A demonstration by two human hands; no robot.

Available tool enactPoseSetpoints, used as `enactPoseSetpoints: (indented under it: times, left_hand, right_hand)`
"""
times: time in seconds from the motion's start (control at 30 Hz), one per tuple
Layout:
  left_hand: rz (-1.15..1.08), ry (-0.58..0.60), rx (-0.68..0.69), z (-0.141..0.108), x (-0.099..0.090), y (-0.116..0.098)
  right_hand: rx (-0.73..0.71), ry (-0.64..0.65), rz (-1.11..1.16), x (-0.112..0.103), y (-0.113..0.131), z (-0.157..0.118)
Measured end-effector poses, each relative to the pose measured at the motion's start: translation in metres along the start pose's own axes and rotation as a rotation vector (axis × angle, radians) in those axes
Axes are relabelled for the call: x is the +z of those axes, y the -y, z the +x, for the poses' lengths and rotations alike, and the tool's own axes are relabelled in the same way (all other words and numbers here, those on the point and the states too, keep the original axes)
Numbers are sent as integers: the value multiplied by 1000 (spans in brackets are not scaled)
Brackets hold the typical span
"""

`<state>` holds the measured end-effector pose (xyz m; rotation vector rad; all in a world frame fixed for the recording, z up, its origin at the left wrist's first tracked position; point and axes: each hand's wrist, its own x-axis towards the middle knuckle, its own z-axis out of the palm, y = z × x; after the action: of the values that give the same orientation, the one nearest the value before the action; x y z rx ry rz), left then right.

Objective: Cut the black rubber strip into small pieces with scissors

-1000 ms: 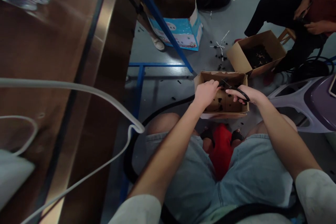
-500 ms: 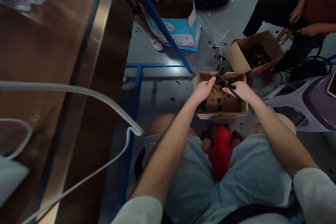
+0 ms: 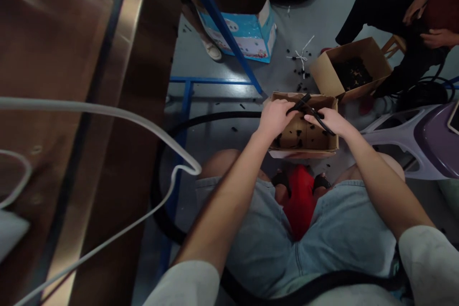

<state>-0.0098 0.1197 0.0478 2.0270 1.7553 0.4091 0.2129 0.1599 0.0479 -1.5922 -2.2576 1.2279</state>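
Observation:
My left hand (image 3: 275,117) is closed around a long black tube (image 3: 222,116), whose end sticks out past my fingers over an open cardboard box (image 3: 303,154). From that hand the tube runs left and loops back toward my lap. My right hand (image 3: 333,121) grips black-handled scissors (image 3: 323,124). Their blades point up and left, close to the tube end; whether they touch it I cannot tell. Several small black pieces (image 3: 299,133) lie on the bottom of the box below both hands.
A wooden table (image 3: 43,57) with a white cable (image 3: 172,146) stands at left, beside a blue metal frame (image 3: 229,38). Two people sit ahead, near a blue printed box (image 3: 247,40) and a cardboard box (image 3: 328,76). A purple plastic stool (image 3: 430,138) is at right.
The black tube now shows as a long loop left of my left hand, where it was not seen before. My left hand has turned more palm-down. The scissors remain in my right hand.

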Motion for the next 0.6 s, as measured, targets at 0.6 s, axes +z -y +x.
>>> enactPoseSetpoints:
  times: [0.6]
  left_hand:
    - [47,-84,13,-3,3,3]
  right_hand:
    - [185,137,69,-13,16,-8]
